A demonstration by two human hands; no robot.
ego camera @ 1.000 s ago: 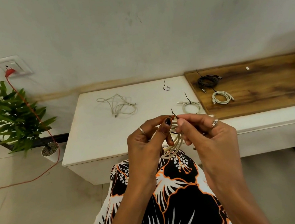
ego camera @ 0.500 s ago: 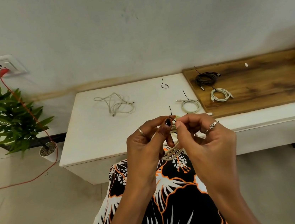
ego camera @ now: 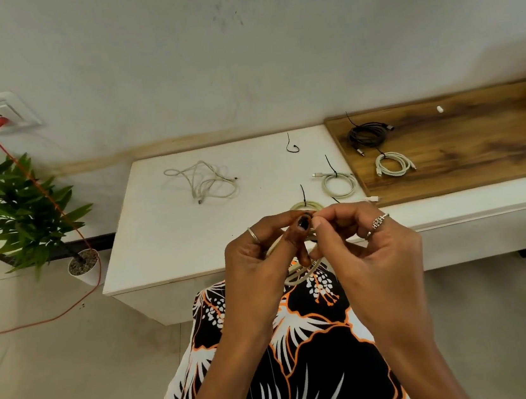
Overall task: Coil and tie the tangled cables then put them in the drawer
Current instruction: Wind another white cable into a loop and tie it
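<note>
Above my lap I hold a cream cable coil [ego camera: 301, 274] in both hands. My left hand [ego camera: 259, 262] and my right hand [ego camera: 373, 248] pinch it together at its top, fingertips touching. A thin black tie [ego camera: 303, 194] sticks up from the coil just behind my fingers. A tangled white cable [ego camera: 207, 184] lies loose on the white table [ego camera: 161, 245]. A tied white coil [ego camera: 337, 184] lies further right, and a loose black tie [ego camera: 291, 146] lies near the back. A black coil [ego camera: 367, 135] and a white coil [ego camera: 393, 164] rest on the wooden board [ego camera: 481, 152].
A potted plant [ego camera: 15, 213] stands on the floor at the left. An orange cord [ego camera: 57, 204] runs from the wall socket [ego camera: 1, 112] down across the floor. A small white piece [ego camera: 440, 108] lies on the board. My patterned clothing fills the bottom centre.
Both hands stay pinched together at the top of the coil. The right hand's fingers have curled in a little more. The view has shifted slightly.
</note>
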